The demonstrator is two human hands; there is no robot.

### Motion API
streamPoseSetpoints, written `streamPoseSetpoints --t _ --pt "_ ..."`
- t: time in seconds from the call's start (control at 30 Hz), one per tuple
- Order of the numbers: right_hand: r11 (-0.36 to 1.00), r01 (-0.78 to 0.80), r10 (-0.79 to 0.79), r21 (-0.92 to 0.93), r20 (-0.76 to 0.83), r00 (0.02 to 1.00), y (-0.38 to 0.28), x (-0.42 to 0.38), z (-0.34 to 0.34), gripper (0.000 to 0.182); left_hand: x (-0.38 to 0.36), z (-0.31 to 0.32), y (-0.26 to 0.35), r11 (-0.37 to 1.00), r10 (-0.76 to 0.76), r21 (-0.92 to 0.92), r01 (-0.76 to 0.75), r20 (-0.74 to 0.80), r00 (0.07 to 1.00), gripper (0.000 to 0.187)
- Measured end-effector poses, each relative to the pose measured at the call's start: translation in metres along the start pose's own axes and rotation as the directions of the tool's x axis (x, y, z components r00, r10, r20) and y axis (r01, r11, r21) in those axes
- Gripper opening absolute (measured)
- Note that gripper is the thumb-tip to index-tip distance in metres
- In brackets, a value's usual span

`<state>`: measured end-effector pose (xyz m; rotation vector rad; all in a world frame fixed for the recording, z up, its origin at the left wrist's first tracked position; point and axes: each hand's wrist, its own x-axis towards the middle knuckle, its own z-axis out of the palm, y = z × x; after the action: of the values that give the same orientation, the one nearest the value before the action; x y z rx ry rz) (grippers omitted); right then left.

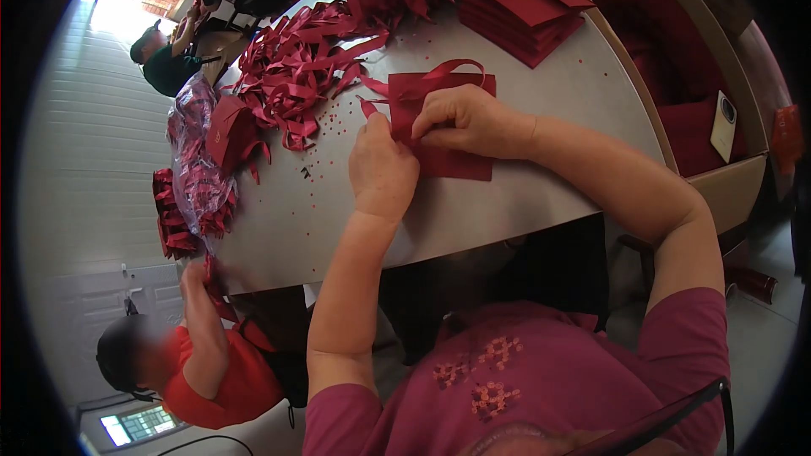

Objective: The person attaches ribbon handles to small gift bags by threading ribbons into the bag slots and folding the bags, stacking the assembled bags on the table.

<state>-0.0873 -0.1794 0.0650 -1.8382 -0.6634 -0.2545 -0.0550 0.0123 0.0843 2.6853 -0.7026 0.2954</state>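
A red paper bag (456, 165) lies flat on the grey table before me, with a loop of red ribbon (460, 64) at its top edge. My left hand (382, 160) is closed at the bag's left edge, and a red ribbon end (367, 107) sticks up from its fingers. Over the bag's upper part is my right hand (469, 122), its fingers curled together in a pinch near the left hand. What the right fingertips grip is too small to make out.
Loose red ribbons (283, 67) are heaped at the table's left. Stacked red bags (524, 13) lie at the back, beside an open carton (722, 177) holding a phone (723, 128). A co-worker in red (224, 380) works at the lower left; others are farther back.
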Motion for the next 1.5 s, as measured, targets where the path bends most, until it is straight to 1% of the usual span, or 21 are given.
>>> streamPoseSetpoints --t 0.07,0.1,0.13,0.17,0.2,0.27,0.3,0.37,0.57,0.7,0.77,0.8,0.87,1.0,1.07,1.17,1.3,1.37,1.4,1.47,1.5 --pt "0.997 -0.02 0.016 -0.08 -0.06 0.998 0.005 -0.003 0.004 0.014 0.004 0.0 -0.01 0.999 0.021 0.044 -0.019 -0.043 0.999 0.016" --pt "0.996 -0.025 0.02 -0.081 -0.064 0.998 0.002 -0.003 0.004 0.014 0.008 -0.005 -0.022 0.945 -0.136 -0.279 0.173 0.149 0.979 0.017" --pt "0.988 -0.155 0.155 -0.005 -0.026 0.988 -0.004 -0.001 0.002 0.013 0.013 -0.017 -0.021 0.756 -0.213 -0.522 0.395 0.374 0.902 0.018" --pt "0.957 -0.283 0.282 0.067 0.023 0.959 -0.007 0.0 0.001 0.012 0.013 -0.034 -0.019 0.521 -0.24 -0.624 0.583 0.549 0.801 0.016" --pt "0.956 -0.284 0.283 0.069 0.023 0.959 -0.007 0.0 0.001 0.012 0.011 -0.036 -0.021 0.521 -0.242 -0.621 0.586 0.551 0.799 0.016" --pt "0.929 -0.341 0.338 0.141 0.044 0.94 -0.007 0.001 0.003 0.011 0.009 -0.039 -0.025 0.297 -0.186 -0.735 0.61 0.582 0.792 0.013" --pt "0.929 -0.342 0.339 0.14 0.047 0.94 -0.008 0.001 0.003 0.011 0.01 -0.041 -0.023 0.295 -0.189 -0.735 0.611 0.582 0.791 0.013" --pt "0.896 -0.379 0.376 0.232 0.062 0.925 -0.01 0.001 0.0 0.01 0.012 -0.047 -0.017 0.136 -0.128 -0.759 0.636 0.623 0.771 0.012" --pt "0.854 -0.446 0.442 0.268 0.079 0.894 -0.02 0.003 -0.005 0.008 0.01 -0.043 -0.028 -0.053 0.003 -0.738 0.673 0.674 0.739 0.021" --pt "0.905 -0.366 0.371 0.216 0.016 0.928 -0.02 0.004 0.003 0.007 0.008 -0.035 -0.035 -0.041 0.037 -0.78 0.624 0.623 0.781 0.022" --pt "0.957 -0.236 0.248 0.168 -0.054 0.967 -0.021 0.005 0.009 0.007 0.005 -0.027 -0.031 -0.067 -0.029 -0.807 0.587 0.59 0.807 0.023" --pt "0.957 -0.239 0.25 0.163 -0.049 0.967 -0.021 0.006 0.011 0.007 0.005 -0.023 -0.029 -0.074 -0.029 -0.808 0.585 0.588 0.809 0.023" --pt "0.986 -0.068 0.05 -0.155 -0.121 0.991 -0.023 0.009 0.015 0.009 0.004 -0.017 -0.027 0.004 -0.016 -0.839 0.544 0.544 0.839 0.019" --pt "0.956 -0.179 0.16 -0.234 -0.097 0.982 -0.029 0.012 0.015 0.009 0.003 -0.015 -0.028 0.053 -0.036 -0.851 0.523 0.522 0.852 0.016" --pt "0.923 -0.294 0.287 -0.247 -0.065 0.956 -0.035 0.012 0.014 0.008 0.001 -0.016 -0.028 0.077 -0.019 -0.846 0.528 0.528 0.849 0.013" --pt "0.896 -0.323 0.33 -0.306 -0.03 0.944 -0.045 0.018 0.013 0.011 -0.001 -0.017 -0.027 0.083 -0.011 -0.853 0.515 0.516 0.857 0.011" --pt "0.884 -0.257 0.275 -0.391 -0.01 0.961 -0.05 0.024 0.016 0.011 -0.003 -0.016 -0.025 0.137 -0.02 -0.866 0.481 0.483 0.875 0.01" --pt "0.796 -0.208 0.285 -0.569 0.05 0.957 -0.045 0.025 0.02 0.012 -0.005 -0.015 -0.024 0.213 -0.033 -0.876 0.433 0.436 0.899 0.011" --pt "0.794 -0.204 0.285 -0.573 0.055 0.957 -0.047 0.026 0.023 0.012 -0.006 -0.015 -0.023 0.207 -0.035 -0.879 0.43 0.433 0.901 0.011" --pt "0.653 -0.075 0.241 -0.754 0.113 0.964 -0.053 0.025 0.033 0.013 -0.007 -0.016 -0.021 0.291 -0.062 -0.857 0.425 0.427 0.902 0.011" --pt "0.651 -0.069 0.24 -0.756 0.119 0.963 -0.058 0.025 0.037 0.013 -0.008 -0.016 -0.02 0.286 -0.065 -0.86 0.423 0.423 0.904 0.011"
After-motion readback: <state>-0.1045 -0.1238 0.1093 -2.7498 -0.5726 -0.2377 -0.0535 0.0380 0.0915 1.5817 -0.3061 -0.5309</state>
